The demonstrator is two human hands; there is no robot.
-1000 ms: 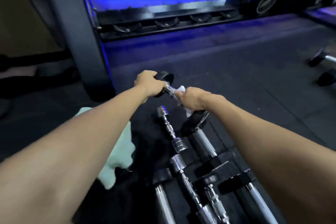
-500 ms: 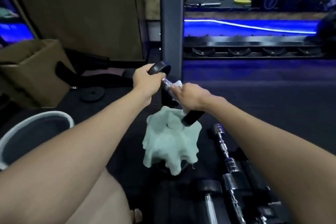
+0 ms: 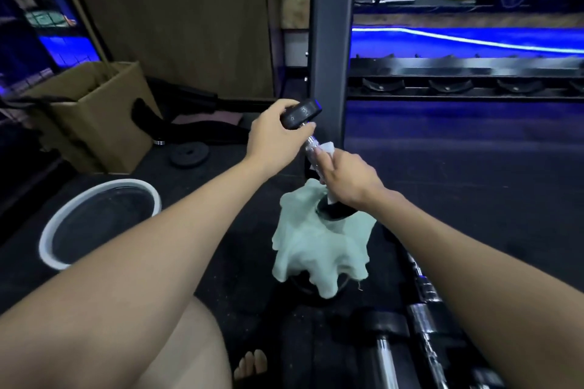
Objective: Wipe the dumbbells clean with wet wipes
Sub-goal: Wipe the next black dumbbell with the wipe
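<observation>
Now view has swung left since a second ago; left hand point(image 3: 274, 139) still grips dumbbell point(image 3: 301, 115) top head, right hand point(image 3: 346, 178) holds wet wipe point(image 3: 327, 148) around handle, lower head over green cloth point(image 3: 319, 249). Handle wiping ongoing.

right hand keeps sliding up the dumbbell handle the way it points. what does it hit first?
Likely the left hand, whose fingers wrap the dumbbell's upper head. The right hand holds the wet wipe just below, bare handle between.
</observation>
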